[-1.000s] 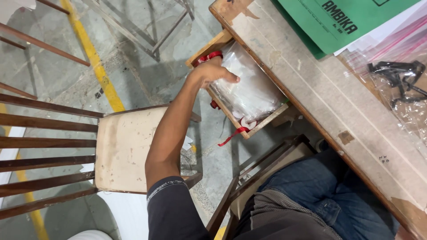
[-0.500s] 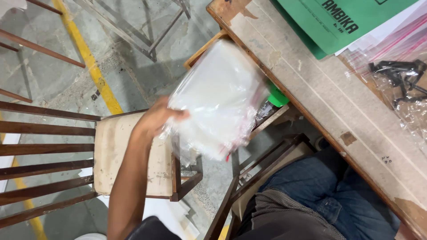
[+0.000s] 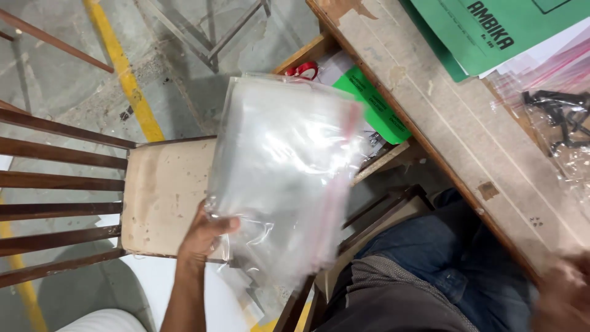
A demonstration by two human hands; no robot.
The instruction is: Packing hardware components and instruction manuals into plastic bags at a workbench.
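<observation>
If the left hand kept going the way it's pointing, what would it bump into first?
The left hand points up and right, gripping a stack of clear plastic bags. Carried straight on, the bags would probably meet the open wooden drawer under the table edge first, though depth is hard to judge.

Small workshop / packing bench, industrial floor.

Bare grey concrete floor [image 3: 74, 80] with a painted yellow line [image 3: 126, 77] running across it, the kind used for aisle marking. Worn wooden worktable [image 3: 455, 129], chipped and stained top, with an open drawer [image 3: 344, 92] underneath stuffed with green cards and packets. On the table: green folder [image 3: 491, 31], clear zip bags with small black hardware parts [image 3: 562, 117]. Stack of clear zip bags [image 3: 289, 172] in hand, so bagging of small parts fits. Rough slatted wooden chair [image 3: 160, 190] beside the bench, metal frame legs [image 3: 215, 31] on the floor. Not domestic, not an office.
</observation>
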